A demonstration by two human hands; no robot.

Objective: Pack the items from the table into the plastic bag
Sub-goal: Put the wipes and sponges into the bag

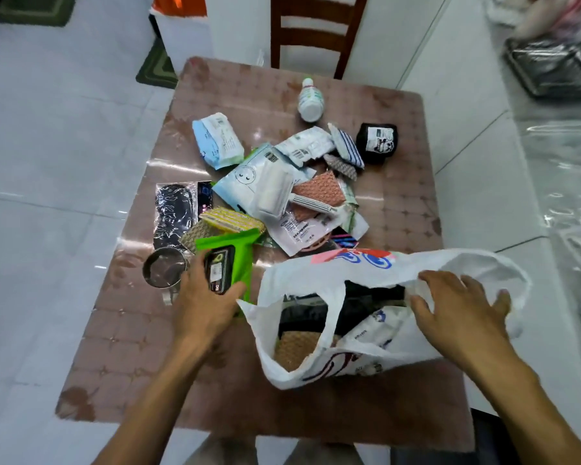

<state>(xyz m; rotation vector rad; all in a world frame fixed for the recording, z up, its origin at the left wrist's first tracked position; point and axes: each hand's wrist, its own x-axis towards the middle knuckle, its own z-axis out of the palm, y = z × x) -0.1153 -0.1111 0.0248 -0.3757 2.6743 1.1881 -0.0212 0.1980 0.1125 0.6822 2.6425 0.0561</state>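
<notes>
Thin white printed plastic bag (376, 273) lies slumped on the near right of the pinkish patterned glossy table (410, 196), its mouth facing the person and gaping only as far as the right hand (463, 310) lifts the upper rim — fingers spread, pinching or pressing the film; which of the two I cannot tell. The left hand (208, 297) is closed around a bright green flat plastic packet with a dark label (230, 263), just beside the bag's left edge and not yet inside.

Risks, as I judge them: the film is limp and slippery, so the mouth could sag shut if the right hand loosens, and the packet's stiff corner would then catch on the rim or the loose handle loop instead of sliding in. A woven tan pad and dark and white pouches already fill the opening, leaving little room.

Most of the goods sit heaped mid-table: crinkly white sachets, a soft pale-blue wipes pack (215, 139), a ribbed white razor (302, 196), a black rounded pouch (376, 142), and a smooth white plastic bottle (311, 99) lying down — it may roll if nudged. A shiny round metal tin (165, 266) sits just left of the left hand.
</notes>
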